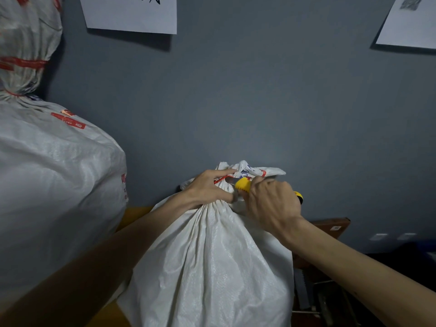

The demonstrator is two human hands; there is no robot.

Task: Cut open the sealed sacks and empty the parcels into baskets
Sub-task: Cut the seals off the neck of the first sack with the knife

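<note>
Head cam: L hand [208, 188] grips sack [212, 263] neck, R hand [271, 201] w/ knife [244, 184].

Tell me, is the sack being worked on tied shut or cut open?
Tied shut: the sack is bunched at the neck under the left hand, red tie around it, and the right hand holds the knife to it.

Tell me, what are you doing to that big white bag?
A person is cutting open a tied white sack. The left hand grips its bunched neck, and the right hand holds a yellow-handled knife with the blade at the red tie. The sack is not open yet. A bigger sack, also tied shut, sits on the left.
</note>
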